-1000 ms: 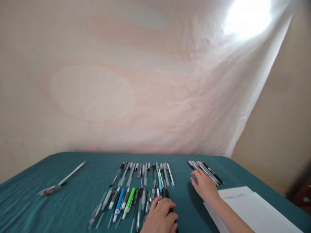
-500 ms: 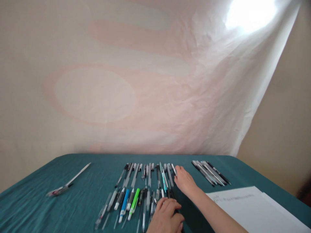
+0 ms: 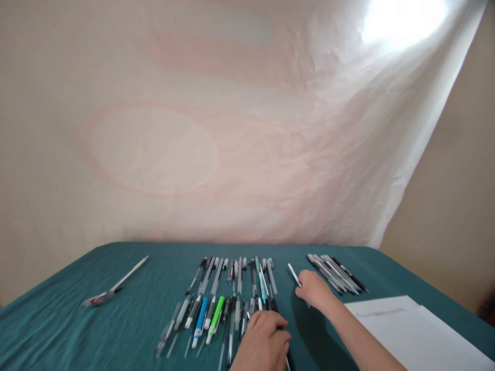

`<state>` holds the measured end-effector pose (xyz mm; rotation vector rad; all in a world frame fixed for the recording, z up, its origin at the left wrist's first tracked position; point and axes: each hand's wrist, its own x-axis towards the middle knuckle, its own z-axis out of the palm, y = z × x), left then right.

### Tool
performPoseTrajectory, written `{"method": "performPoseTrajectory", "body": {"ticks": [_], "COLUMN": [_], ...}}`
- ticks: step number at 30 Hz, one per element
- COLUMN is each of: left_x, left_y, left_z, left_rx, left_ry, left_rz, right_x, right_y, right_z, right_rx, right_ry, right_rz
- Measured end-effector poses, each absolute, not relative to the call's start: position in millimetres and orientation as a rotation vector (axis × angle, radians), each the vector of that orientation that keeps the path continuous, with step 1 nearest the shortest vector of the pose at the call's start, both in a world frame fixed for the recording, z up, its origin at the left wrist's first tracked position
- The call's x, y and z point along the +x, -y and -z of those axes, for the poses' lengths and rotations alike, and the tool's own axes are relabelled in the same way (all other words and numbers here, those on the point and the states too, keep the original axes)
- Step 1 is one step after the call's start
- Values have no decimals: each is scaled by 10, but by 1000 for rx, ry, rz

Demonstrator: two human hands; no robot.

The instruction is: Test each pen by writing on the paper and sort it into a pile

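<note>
My right hand [image 3: 315, 291] is closed around a white pen [image 3: 294, 274], whose far end points away and to the left. It is just above the green cloth, to the right of the pen rows. My left hand [image 3: 263, 340] lies over the right end of the near row, fingers curled together. What its fingers grip, if anything, is hidden; a dark pen [image 3: 290, 360] shows beside them. In the near row are a blue highlighter [image 3: 200, 323], a green highlighter [image 3: 215, 320] and several grey and clear pens. Behind it lies a far row of clear pens [image 3: 217, 275].
A bundle of black and grey pens [image 3: 337, 274] lies at the back right. White paper sheets [image 3: 406, 335] cover the near right. On the left, a long white pen [image 3: 129, 273] lies with a few other pens [image 3: 101, 298]. A pale cloth [image 3: 232, 154] hangs behind the table.
My right hand has moved right from the far row, taking the white pen with it. My left hand has hardly moved. The whole view has shifted slightly.
</note>
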<state>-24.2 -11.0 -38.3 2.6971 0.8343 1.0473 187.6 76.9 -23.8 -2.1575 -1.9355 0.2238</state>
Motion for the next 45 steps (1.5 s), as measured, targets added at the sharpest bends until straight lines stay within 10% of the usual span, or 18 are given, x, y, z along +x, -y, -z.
{"method": "performPoseTrajectory", "body": {"ticks": [17, 45], "left_x": [-291, -275], "left_y": [110, 129], "left_z": [332, 165], "left_rx": [1952, 1833], "left_ry": [-934, -1007], "left_rz": [-1109, -1075], "right_x": [1460, 1739], "right_y": [-241, -203], "right_z": [-333, -785], "right_rx": [-1149, -1034], "right_ry": [1503, 1151], "right_rz": [-1484, -933]}}
